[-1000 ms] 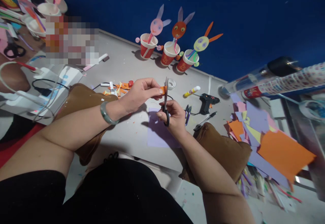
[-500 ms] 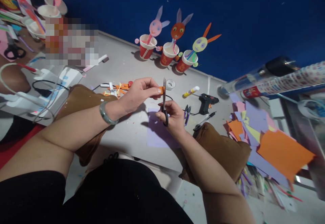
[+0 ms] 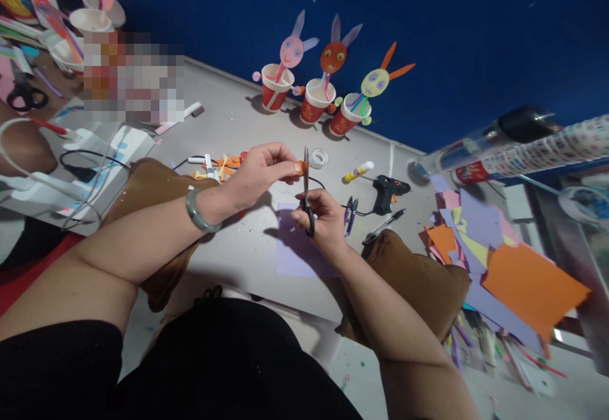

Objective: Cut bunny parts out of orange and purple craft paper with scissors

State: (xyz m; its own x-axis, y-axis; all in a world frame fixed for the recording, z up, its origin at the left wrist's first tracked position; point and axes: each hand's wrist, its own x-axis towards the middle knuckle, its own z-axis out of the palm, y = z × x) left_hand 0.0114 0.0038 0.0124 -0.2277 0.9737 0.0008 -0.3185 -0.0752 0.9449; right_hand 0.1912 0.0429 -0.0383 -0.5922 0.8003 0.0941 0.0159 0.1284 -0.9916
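Note:
My left hand [image 3: 269,169] pinches a small piece of orange paper [image 3: 302,167] between thumb and fingertips. In my right hand [image 3: 323,217] are black-handled scissors [image 3: 307,182], blades pointing away from me and right at the orange piece. Below them lies a sheet of purple paper [image 3: 299,255], partly covered by my right hand and its shadow. Just beyond the blades is a roll of clear tape [image 3: 319,158]. Purple thread snips [image 3: 351,216] rest right of my right hand. Orange and yellow paper scraps [image 3: 223,167] lie behind my left wrist.
Three red paper cups [image 3: 313,109] with paper rabbits stand along the blue wall. To the right are a glue stick [image 3: 358,172], a black glue gun [image 3: 387,193], a pen [image 3: 384,226] and coloured paper [image 3: 533,280]. Brown cushions [image 3: 419,283] lie under both forearms. A white power strip [image 3: 109,160] sits left.
The scissors have shifted very slightly left, and their blades sit a little differently at the orange paper. Both hands otherwise keep their places.

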